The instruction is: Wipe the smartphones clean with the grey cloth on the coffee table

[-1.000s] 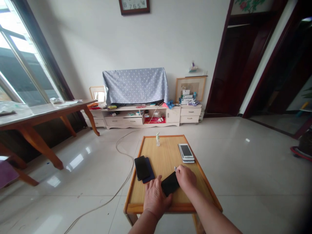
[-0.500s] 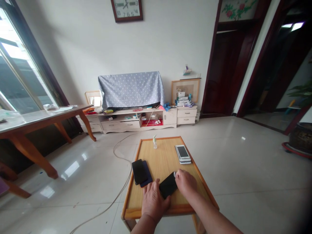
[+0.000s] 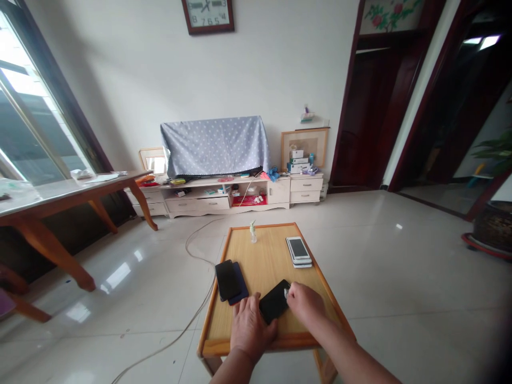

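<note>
While the left hand (image 3: 251, 324) brackets the black phone (image 3: 274, 303), the right hand (image 3: 307, 303) pinches a pale wad (image 3: 286, 293) over its 2 o'clock end.
The phone lies toward 6 o'clock on the surface (image 3: 260, 266); around it we log: left grip half-open at 8, clamping undeterminable; right grip closed on the wad; dark phones (image 3: 228, 280) at 10, spray bottle (image 3: 253, 234) at 11, pale phone stack (image 3: 298, 252) at 1.

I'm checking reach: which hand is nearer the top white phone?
Right. The right hand is on the near side of the white phone, with a gap between; the left hand is farther off, closer to the person and leftward.
</note>
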### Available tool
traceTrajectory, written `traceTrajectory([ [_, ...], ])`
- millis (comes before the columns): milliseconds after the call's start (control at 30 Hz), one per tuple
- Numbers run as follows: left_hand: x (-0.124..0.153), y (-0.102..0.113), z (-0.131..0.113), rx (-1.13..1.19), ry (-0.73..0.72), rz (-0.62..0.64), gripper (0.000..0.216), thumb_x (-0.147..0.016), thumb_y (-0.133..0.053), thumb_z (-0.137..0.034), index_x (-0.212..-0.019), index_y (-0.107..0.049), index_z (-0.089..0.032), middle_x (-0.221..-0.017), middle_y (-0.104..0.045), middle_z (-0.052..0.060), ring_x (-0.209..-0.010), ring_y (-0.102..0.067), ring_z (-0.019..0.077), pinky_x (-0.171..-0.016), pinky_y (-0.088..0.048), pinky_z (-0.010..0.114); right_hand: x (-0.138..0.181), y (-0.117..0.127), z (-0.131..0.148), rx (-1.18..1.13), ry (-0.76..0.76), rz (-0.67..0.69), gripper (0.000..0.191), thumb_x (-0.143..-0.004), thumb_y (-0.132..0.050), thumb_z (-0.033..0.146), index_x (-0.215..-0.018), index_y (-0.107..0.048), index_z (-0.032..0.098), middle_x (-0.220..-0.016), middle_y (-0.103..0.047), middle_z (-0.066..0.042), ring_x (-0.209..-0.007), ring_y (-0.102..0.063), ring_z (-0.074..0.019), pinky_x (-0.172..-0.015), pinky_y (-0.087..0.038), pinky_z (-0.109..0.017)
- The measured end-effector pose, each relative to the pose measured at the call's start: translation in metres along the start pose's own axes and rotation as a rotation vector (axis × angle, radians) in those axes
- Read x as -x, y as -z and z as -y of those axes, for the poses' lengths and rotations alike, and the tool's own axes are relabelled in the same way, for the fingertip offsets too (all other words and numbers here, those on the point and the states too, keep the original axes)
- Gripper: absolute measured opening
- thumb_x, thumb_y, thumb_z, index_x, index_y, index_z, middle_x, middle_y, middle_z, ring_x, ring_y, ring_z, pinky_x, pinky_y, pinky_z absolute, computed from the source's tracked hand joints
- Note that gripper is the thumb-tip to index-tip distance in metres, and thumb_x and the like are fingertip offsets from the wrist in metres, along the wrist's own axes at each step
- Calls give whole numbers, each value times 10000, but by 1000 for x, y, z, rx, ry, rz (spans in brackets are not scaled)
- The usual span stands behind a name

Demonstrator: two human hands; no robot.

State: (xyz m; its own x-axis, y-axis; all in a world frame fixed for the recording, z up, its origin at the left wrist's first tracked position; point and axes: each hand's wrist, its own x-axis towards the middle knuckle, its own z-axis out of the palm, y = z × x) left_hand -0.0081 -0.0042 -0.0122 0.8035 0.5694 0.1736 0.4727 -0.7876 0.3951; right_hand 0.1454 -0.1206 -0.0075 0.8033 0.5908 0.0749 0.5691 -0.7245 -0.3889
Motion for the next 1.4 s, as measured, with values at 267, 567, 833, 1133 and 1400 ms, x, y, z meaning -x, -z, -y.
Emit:
traceTrajectory([
  [267, 1, 2, -1, 5, -2, 9, 680, -709, -621, -461, -1317, -475, -191, -1265, -596, 105, -1215, -485, 304, -1064, -290, 417, 3, 0, 4, -26, -20, 35, 208, -894, -538, 346, -732, -616, 242, -740, -688, -1, -656, -596, -150, -543, -209, -277],
  [567, 2, 3, 1, 17, -32, -2, 624, -714, -608, -490, -1259, -499, -205, -1176, -606, 99, -1159, -504, 292, -1048, -293, 399, 24, -17, 33, -62, 72, 120, 145, -829, -613, 339, -721, -633, 245, -747, -692, 11, -684, -608, -144, -559, -243, -270],
  [833, 3, 2, 2, 22, -30, -15, 572, -720, -599, -465, -1227, -507, -217, -1143, -597, 85, -1132, -504, 278, -1034, -297, 398, 14, -11, 29, -63, 103, 147, 110, -815, -585, 281, -734, -635, 227, -755, -697, -4, -679, -605, -147, -549, -228, -270],
  [1133, 3, -5, 5, 44, -45, -45, 582, -769, -548, -438, -1294, -467, -202, -1211, -599, 93, -1148, -503, 283, -1040, -290, 410, 10, -28, 55, -79, 188, 102, 116, -864, -546, 295, -787, -615, 243, -805, -691, 0, -733, -608, -169, -582, -284, -276],
  [1400, 4, -3, 4, 51, -28, -44, 638, -746, -580, -488, -1303, -460, -201, -1208, -603, 99, -1136, -512, 296, -1036, -296, 425, 0, -25, 58, -75, 212, -51, 229, -915, -427, 171, -873, -650, 204, -998, -642, -98, -982, -562, -229, -847, -371, -317],
])
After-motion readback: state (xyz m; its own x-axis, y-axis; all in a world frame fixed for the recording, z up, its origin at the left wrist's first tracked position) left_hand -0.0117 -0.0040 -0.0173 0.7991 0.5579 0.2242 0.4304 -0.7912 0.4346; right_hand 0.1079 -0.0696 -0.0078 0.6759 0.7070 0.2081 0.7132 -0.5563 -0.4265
